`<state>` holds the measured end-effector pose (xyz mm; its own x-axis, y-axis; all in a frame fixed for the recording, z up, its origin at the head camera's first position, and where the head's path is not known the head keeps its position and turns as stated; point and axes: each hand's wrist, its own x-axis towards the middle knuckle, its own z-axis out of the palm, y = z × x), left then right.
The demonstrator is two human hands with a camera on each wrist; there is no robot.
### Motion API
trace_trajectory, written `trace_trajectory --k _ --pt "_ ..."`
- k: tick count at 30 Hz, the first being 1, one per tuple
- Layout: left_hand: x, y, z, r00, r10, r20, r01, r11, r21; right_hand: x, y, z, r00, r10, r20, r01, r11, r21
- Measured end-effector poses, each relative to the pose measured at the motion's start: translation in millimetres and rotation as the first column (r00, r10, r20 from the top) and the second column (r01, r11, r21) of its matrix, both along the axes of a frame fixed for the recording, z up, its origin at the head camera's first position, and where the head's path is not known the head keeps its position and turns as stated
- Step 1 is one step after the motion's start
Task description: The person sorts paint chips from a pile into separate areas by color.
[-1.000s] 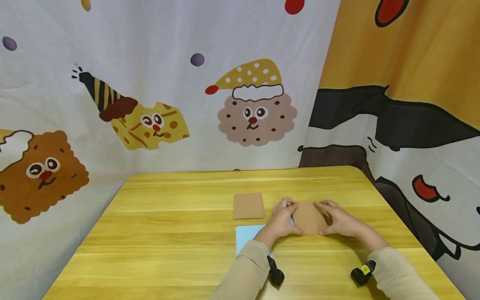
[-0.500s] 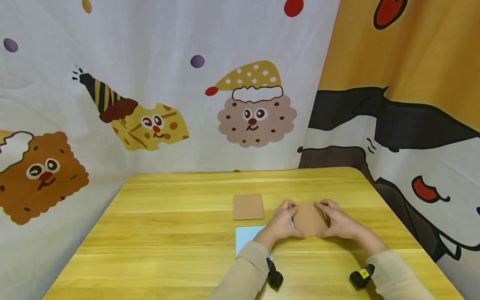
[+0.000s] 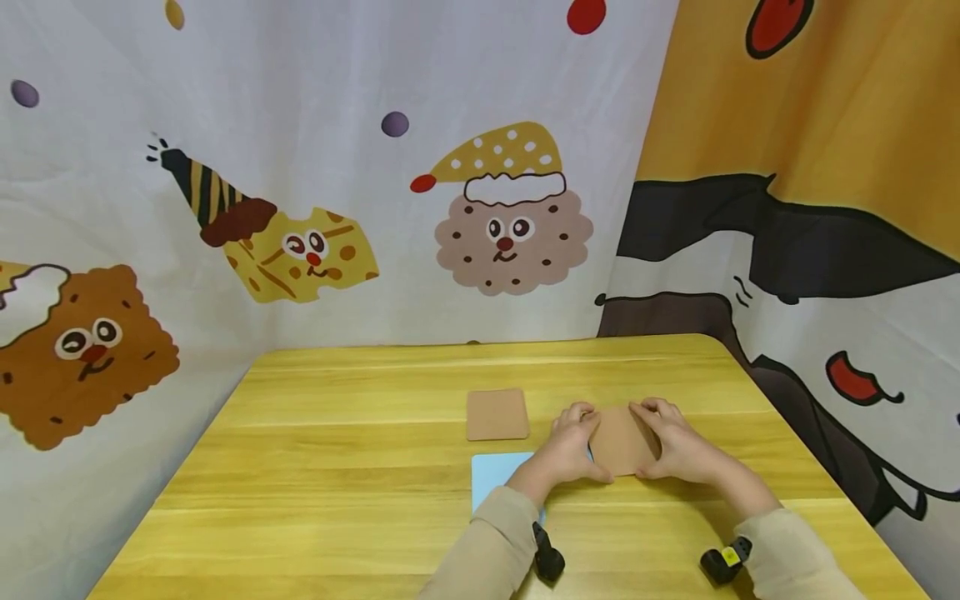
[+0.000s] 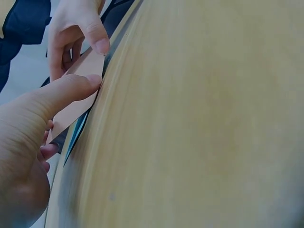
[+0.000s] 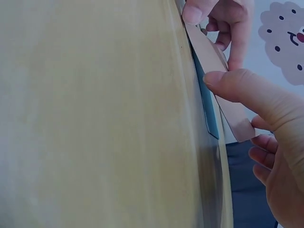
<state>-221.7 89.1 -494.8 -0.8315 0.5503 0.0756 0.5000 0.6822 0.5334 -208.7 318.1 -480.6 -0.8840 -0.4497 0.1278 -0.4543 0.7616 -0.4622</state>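
Observation:
Both hands hold a thin brown square card (image 3: 621, 442) at its two sides, right of the table's middle. The left hand (image 3: 562, 446) grips its left edge, with thumb at the near corner and fingers at the far one. Along the opposite edge, the right hand (image 3: 678, 446) pinches it the same way. Beneath the card lies a blue square sheet (image 5: 204, 95), mostly covered; the right wrist view shows the card tilted over it. The left wrist view has the left thumb (image 4: 71, 92) on the brown card's near side.
A second brown square card (image 3: 497, 414) lies flat to the left of the hands. Nearer the person, another blue square sheet (image 3: 497, 477) is partly hidden by the left forearm. Everything rests on a wooden table (image 3: 322, 475), with a printed curtain (image 3: 322, 125) behind it.
The two hands and the brown card have shifted very slightly toward the person and to the right. Their hold stays the same, and the other cards have not moved.

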Motion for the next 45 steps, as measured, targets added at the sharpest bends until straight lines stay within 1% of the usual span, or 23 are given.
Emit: trace_trajectory --k 7,11,17,24,27,32,38,43,45 --pt "2.4 -2.3 2.3 0.998 0.006 -0.056 -0.007 1.000 -0.028 3.1 -6.0 3.0 1.000 0.003 -0.021 -0.003 1.000 0.008" --pt "5.4 -6.2 5.8 0.997 0.002 -0.082 -0.003 1.000 -0.018 4.6 -8.7 3.1 1.000 0.008 -0.030 -0.008 1.000 0.016" --pt "9.9 -13.0 10.8 0.995 0.012 -0.103 -0.014 1.000 -0.021 7.2 -16.7 6.1 0.997 0.024 -0.076 -0.023 1.000 0.011" --pt "15.2 -24.7 18.2 0.996 0.023 -0.091 -0.025 1.000 -0.016 12.1 -28.8 9.4 0.994 0.047 -0.100 -0.043 0.998 0.042" --pt "16.3 -32.5 19.9 0.996 0.023 -0.084 -0.024 1.000 -0.008 13.1 -35.7 10.0 0.993 0.052 -0.109 -0.048 0.998 0.043" --pt "17.6 -48.9 19.9 0.998 0.009 -0.062 -0.007 0.999 0.038 14.1 -49.4 10.8 0.990 0.062 -0.125 -0.059 0.998 0.028" --pt "20.7 -72.2 19.5 0.997 -0.003 -0.083 0.006 0.999 0.043 15.9 -67.5 9.8 0.988 0.078 -0.132 -0.076 0.997 0.021" --pt "23.8 -91.1 19.3 0.997 -0.006 -0.080 0.012 0.997 0.072 17.2 -80.6 9.2 0.989 0.092 -0.120 -0.089 0.996 0.034" --pt "25.0 -98.1 18.6 0.998 -0.009 -0.067 0.015 0.996 0.088 18.2 -85.6 9.9 0.989 0.100 -0.108 -0.097 0.995 0.034"
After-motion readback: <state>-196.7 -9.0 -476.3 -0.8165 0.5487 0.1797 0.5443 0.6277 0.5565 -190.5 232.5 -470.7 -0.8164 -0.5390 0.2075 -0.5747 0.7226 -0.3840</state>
